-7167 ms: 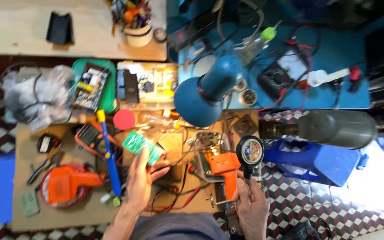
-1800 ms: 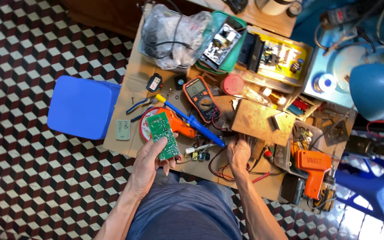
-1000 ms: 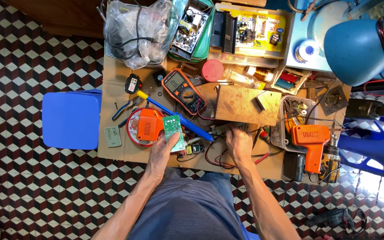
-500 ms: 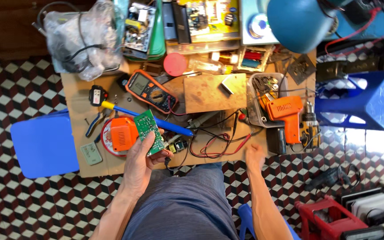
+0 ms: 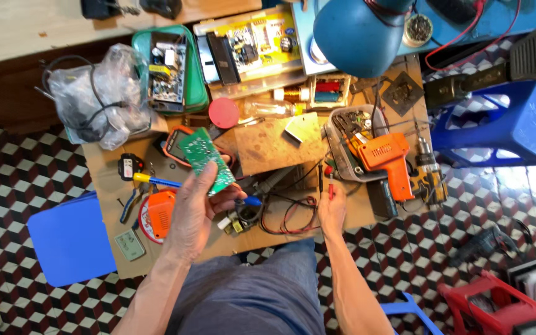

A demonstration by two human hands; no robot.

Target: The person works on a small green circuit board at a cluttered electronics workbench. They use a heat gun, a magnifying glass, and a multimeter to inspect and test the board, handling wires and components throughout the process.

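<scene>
Lifted higher since before: green circuit board (image 5: 206, 160), pinched by left hand (image 5: 195, 214). Well to its right, right hand (image 5: 332, 209) gripping red and black probes (image 5: 324, 178).

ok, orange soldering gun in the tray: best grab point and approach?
Take the orange soldering gun by its pistol handle, which points down toward the table's near edge and lies clear of the tray clutter. Come from above on the near side, by the right hand; its nose sits among tray parts.
</scene>
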